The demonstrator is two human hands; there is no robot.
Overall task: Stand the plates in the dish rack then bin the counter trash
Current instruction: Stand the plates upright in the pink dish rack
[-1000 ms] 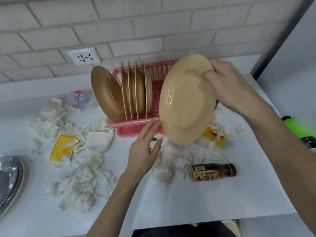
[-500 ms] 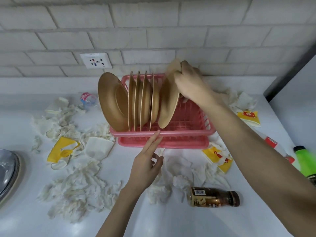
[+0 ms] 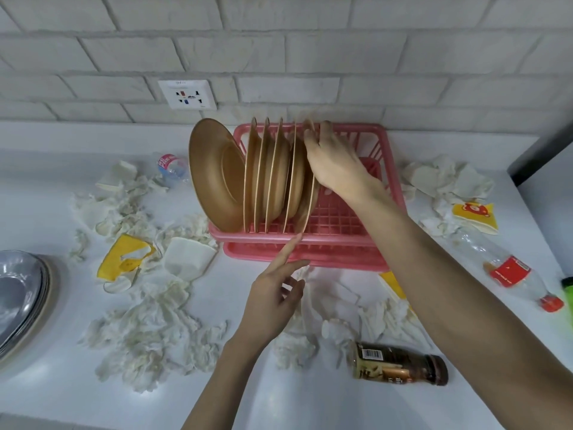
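Right hand [image 3: 335,162] pinches top rim of rightmost plate [image 3: 311,197]. Plate stands on edge in pink dish rack [image 3: 341,240], leaning slightly. Left hand [image 3: 276,299] spread, fingers straight, index tip touching rack front rim. Crumpled tissue [image 3: 148,333] nearer left hand; brown bottle [image 3: 400,367] lies under right forearm. White tabletop [image 3: 310,405], brick wall [image 3: 310,57] behind.
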